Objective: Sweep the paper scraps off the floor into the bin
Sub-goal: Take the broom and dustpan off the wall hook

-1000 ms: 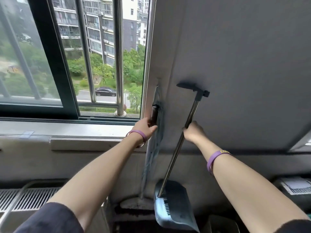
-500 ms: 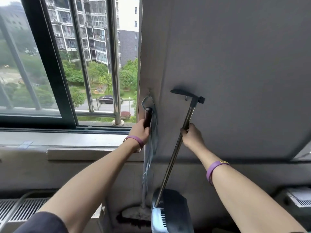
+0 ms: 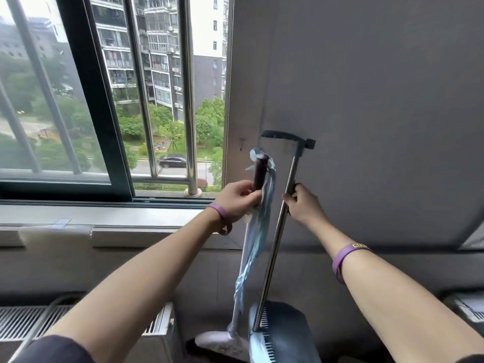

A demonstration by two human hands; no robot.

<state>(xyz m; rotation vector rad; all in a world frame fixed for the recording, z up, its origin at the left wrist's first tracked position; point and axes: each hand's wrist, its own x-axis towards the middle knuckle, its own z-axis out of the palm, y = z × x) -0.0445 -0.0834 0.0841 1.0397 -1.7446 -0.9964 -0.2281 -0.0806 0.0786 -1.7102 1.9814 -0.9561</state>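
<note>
My left hand (image 3: 239,199) grips the dark top of the broom handle (image 3: 259,174), which has loose pale blue plastic wrap hanging down it. The broom's grey head (image 3: 220,345) sits low near the floor. My right hand (image 3: 303,205) is closed around the metal pole of the dustpan (image 3: 277,247), just right of the broom. The blue-grey dustpan scoop (image 3: 285,334) hangs at the bottom, and its dark grip (image 3: 285,137) rests against the grey wall. No paper scraps or bin can be seen.
A small hook (image 3: 241,146) sticks out of the wall by the window frame. A barred window (image 3: 157,100) and sill (image 3: 104,216) fill the left. A white radiator (image 3: 86,328) stands low left, another white unit (image 3: 468,307) low right.
The broom's top has come off the wall hook and moved right, away from the wall. Both hands still hold their handles, and the view has tilted up slightly.
</note>
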